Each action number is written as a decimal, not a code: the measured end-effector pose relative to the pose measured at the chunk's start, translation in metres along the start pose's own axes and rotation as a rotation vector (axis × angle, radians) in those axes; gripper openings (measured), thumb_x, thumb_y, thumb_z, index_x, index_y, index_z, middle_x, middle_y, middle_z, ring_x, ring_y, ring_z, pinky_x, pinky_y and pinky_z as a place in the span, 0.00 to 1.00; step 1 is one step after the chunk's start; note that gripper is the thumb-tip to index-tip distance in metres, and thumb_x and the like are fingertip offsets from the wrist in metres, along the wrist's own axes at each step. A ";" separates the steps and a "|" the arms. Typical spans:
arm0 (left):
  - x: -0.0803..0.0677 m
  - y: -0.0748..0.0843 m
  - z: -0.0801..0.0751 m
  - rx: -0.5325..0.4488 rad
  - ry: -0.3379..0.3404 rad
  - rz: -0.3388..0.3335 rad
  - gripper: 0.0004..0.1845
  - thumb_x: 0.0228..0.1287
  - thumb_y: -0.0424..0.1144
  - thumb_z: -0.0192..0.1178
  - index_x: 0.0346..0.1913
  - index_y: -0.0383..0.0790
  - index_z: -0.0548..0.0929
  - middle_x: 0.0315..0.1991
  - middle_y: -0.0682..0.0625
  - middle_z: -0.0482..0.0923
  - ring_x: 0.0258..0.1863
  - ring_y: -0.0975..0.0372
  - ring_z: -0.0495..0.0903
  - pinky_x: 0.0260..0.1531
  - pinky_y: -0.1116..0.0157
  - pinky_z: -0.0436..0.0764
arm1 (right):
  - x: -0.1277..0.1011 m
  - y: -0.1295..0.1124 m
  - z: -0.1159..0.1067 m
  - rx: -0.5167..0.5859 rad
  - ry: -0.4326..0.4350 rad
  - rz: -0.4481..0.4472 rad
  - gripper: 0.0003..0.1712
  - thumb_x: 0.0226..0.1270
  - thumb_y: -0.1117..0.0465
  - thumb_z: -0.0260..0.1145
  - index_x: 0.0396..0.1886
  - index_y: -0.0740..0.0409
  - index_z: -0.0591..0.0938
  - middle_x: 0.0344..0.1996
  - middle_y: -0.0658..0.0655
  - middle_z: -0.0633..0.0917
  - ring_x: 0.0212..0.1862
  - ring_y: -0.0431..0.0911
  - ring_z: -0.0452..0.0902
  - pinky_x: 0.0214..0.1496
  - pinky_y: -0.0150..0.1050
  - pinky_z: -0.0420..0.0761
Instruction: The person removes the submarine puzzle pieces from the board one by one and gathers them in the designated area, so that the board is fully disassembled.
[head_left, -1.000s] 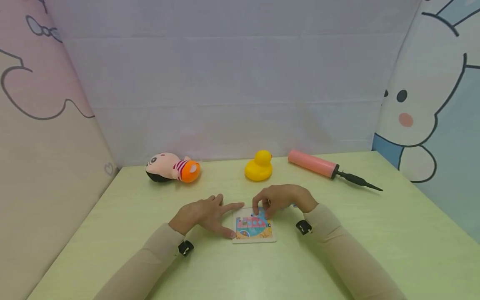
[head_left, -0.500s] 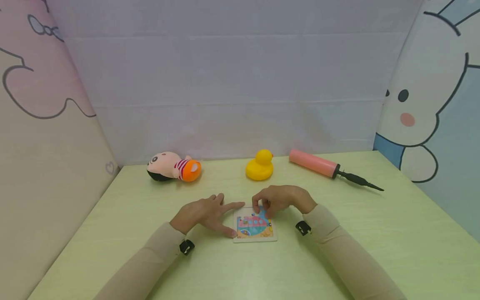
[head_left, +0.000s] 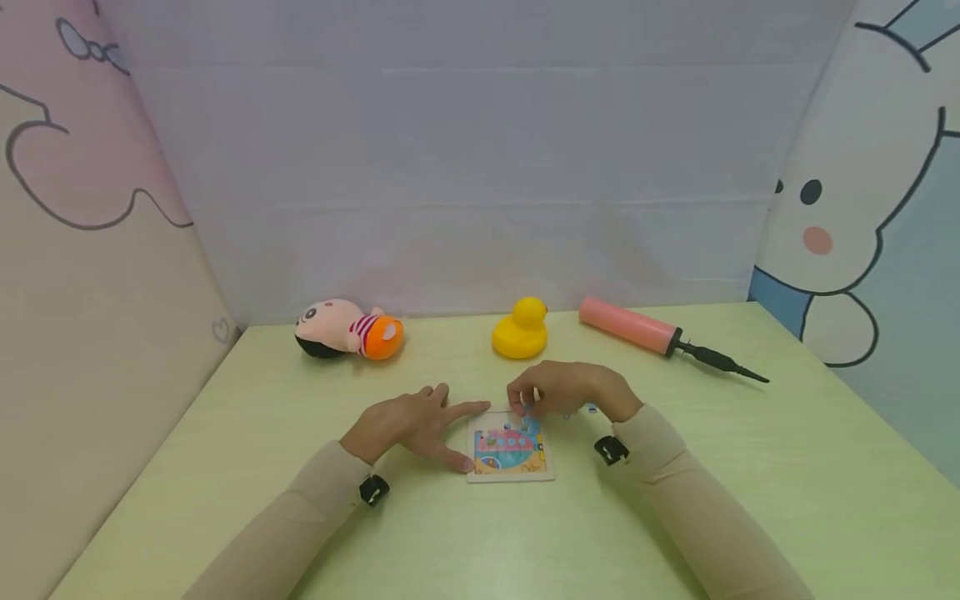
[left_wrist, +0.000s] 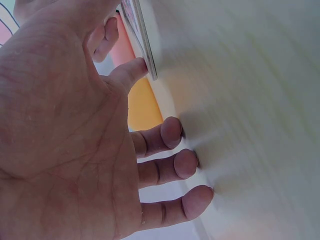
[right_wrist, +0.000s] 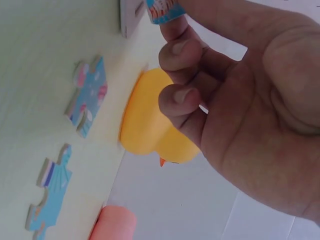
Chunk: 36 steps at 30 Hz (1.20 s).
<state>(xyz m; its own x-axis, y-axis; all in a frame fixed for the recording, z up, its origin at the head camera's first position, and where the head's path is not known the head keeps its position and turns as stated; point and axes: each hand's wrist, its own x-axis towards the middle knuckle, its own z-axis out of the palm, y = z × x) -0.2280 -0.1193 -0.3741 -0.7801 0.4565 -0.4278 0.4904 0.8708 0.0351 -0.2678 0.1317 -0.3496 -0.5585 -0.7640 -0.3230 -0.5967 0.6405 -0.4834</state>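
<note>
Lifted, right hand [head_left: 564, 389] pinches blue puzzle piece [right_wrist: 161, 10].

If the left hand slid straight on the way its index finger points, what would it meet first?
Probably the right hand, which pinches a puzzle piece at the puzzle board's far edge. The left hand's index finger points right along that edge; depth is uncertain.

Close-up of my left hand [left_wrist: 65, 130], palm toward the camera, fingers [left_wrist: 172, 167] spread and mostly straight. Three fingertips rest on the pale green surface [left_wrist: 250, 100]. The thumb tip touches the edge of a thin puzzle board [left_wrist: 140, 35], seen edge-on at the top. I see yellow and pink shapes behind the hand, too blurred to identify. Nothing is gripped; the hand just braces the board.
</note>
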 end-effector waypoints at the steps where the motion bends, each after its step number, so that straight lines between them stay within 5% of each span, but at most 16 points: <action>1: 0.001 0.000 0.000 0.000 -0.001 -0.001 0.49 0.51 0.78 0.60 0.76 0.78 0.53 0.61 0.44 0.65 0.52 0.54 0.70 0.40 0.51 0.78 | 0.000 0.001 -0.001 0.004 0.004 0.000 0.08 0.71 0.68 0.65 0.36 0.48 0.80 0.34 0.49 0.79 0.32 0.42 0.72 0.34 0.35 0.74; 36: 0.001 -0.003 0.000 -0.028 -0.002 0.033 0.49 0.53 0.75 0.61 0.77 0.74 0.54 0.63 0.41 0.64 0.54 0.52 0.69 0.45 0.48 0.78 | -0.058 0.055 -0.038 0.150 0.102 0.022 0.05 0.70 0.65 0.66 0.43 0.60 0.84 0.30 0.50 0.80 0.34 0.44 0.73 0.40 0.37 0.74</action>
<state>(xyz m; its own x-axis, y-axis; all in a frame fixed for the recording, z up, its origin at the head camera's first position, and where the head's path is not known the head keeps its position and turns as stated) -0.2298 -0.1217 -0.3746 -0.7630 0.4848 -0.4275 0.5046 0.8601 0.0748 -0.2895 0.2143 -0.3267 -0.6306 -0.7332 -0.2545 -0.4953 0.6326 -0.5954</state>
